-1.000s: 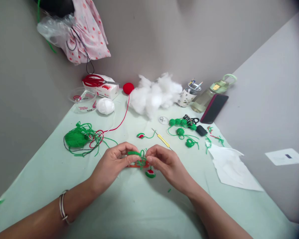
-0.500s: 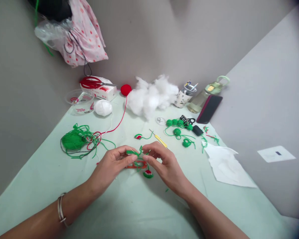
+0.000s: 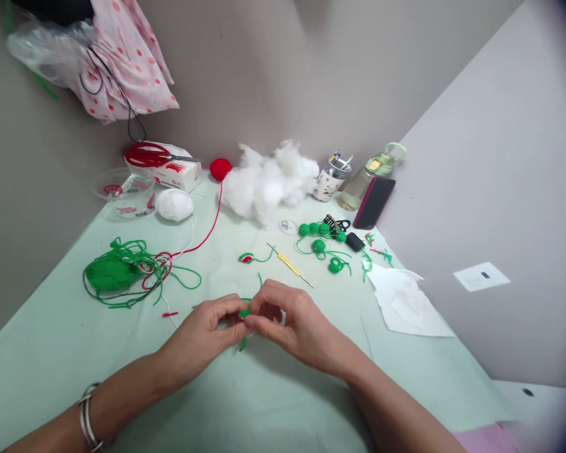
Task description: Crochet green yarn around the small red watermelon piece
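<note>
My left hand and my right hand meet low over the middle of the table. Between their fingertips is a small green crochet piece, pinched from both sides and mostly covered by the fingers. A loose green yarn end stands up above the right fingers, and a green loop hangs below. Just beyond the hands lie a yellow-handled crochet hook and a small red-and-green crocheted watermelon slice with a green yarn tail.
Green yarn lies tangled at the left, near a white yarn ball. Behind are red scissors on a box, a red yarn ball and white stuffing. Rightward are green crocheted balls, a phone and paper.
My hands have come closer together and the right fingers have curled in. The red-and-green piece and orange object beneath them no longer show. The whole view has shifted.
</note>
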A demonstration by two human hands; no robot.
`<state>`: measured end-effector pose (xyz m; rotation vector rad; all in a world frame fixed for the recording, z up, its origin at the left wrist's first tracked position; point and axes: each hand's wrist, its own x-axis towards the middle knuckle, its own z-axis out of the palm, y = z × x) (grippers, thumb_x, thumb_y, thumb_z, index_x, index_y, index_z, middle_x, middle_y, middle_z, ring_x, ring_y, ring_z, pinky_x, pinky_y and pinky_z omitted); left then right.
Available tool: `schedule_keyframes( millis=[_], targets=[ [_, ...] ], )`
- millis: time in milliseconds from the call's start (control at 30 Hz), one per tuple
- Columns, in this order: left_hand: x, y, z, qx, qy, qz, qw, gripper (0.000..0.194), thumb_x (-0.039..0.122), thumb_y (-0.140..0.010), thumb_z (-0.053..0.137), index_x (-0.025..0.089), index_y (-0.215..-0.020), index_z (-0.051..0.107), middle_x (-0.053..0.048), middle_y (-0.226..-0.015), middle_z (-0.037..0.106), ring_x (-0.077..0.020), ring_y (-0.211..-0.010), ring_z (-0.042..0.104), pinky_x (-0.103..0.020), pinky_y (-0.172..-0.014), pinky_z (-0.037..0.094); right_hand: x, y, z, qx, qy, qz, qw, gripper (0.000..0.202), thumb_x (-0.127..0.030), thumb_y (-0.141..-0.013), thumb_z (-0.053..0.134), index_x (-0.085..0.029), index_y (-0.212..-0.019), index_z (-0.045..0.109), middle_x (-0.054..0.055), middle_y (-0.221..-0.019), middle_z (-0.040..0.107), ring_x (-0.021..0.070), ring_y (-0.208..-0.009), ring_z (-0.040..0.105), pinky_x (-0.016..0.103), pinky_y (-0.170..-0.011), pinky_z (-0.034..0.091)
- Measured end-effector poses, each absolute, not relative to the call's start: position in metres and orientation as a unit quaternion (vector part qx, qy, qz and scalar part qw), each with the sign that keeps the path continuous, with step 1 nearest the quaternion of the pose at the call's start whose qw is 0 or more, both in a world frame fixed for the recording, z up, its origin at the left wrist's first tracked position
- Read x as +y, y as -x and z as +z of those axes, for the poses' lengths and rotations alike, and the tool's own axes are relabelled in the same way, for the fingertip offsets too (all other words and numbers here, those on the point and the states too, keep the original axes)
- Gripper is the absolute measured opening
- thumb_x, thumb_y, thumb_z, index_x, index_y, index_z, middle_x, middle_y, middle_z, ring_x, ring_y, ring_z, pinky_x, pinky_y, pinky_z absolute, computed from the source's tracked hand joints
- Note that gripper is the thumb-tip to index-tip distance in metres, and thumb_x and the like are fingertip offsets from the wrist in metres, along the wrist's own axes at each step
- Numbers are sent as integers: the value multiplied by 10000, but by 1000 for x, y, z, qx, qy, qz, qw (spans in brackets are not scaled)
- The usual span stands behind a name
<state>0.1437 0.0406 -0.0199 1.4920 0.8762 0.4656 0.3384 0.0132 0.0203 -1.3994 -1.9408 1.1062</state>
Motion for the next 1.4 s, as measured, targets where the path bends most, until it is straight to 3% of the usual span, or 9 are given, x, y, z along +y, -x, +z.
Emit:
schedule_keyframes(
  millis=[100,167,467,700,800,900,1000,1167,1400],
  targets=[
    [41,-143,-17,390,-651,207,617,206,385,-878,610,212,-875,721,0,-837,595,-175,-780,518,-276,-723,407,14,-339,17,-673,542,383,326,104,-275,-939,613,-213,-1017,644,-15,-845,621,88,-648,526,229,-604,422],
    [42,-142,-16,396,-650,206,615,200,383,-873,618,222,-892,736,6,-835,591,-161,-746,506,-269,-702,402,14,-340,16,-664,546,369,353,88,-244,-953,580,-207,-957,660,-12,-827,614,91,-652,522,232,-611,421],
    [39,-142,-20,401,-664,214,594,171,335,-840,608,188,-793,682,13,-765,553,-165,-745,510,-268,-676,401,11,-332,20,-716,499,397,283,129,-151,-902,619,-192,-793,674,-8,-780,584,107,-691,521,241,-605,390],
    [28,-156,-24,335,-668,171,642,169,354,-847,646,190,-841,687,-10,-857,608,-175,-796,551,-281,-744,419,28,-352,27,-491,481,502,525,147,-276,-886,688,-180,-790,631,-25,-713,602,50,-519,450,183,-473,325],
    [29,-154,-26,323,-634,159,684,193,384,-872,638,192,-890,654,0,-866,572,-153,-764,514,-268,-722,407,33,-361,23,-417,433,666,442,210,-335,-935,618,-184,-802,559,-2,-686,676,35,-368,415,169,-359,224],
    [30,-151,-26,291,-625,127,713,169,354,-873,645,190,-852,611,22,-794,507,-140,-734,472,-252,-678,373,34,-361,19,-382,374,767,355,214,-352,-934,611,-192,-815,534,-29,-546,622,83,-342,503,171,-348,339],
    [30,-149,-22,270,-609,139,732,167,343,-863,656,192,-829,596,26,-807,501,-137,-757,478,-248,-700,373,39,-368,20,-361,377,728,446,189,-325,-895,673,-184,-842,559,-55,-566,592,87,-420,575,189,-452,487],
    [29,-150,-13,278,-605,151,731,184,353,-799,703,190,-777,622,18,-769,534,-147,-724,488,-269,-700,383,58,-409,21,-264,437,534,674,146,-208,-903,636,-186,-784,553,-61,-612,535,46,-496,537,137,-522,507],
    [25,-144,-14,285,-549,168,768,135,315,-788,738,199,-841,695,-10,-832,625,-165,-784,571,-292,-782,457,64,-427,10,-300,447,504,675,180,-247,-841,700,-190,-778,541,-59,-632,531,43,-502,493,145,-496,463]
  ],
)
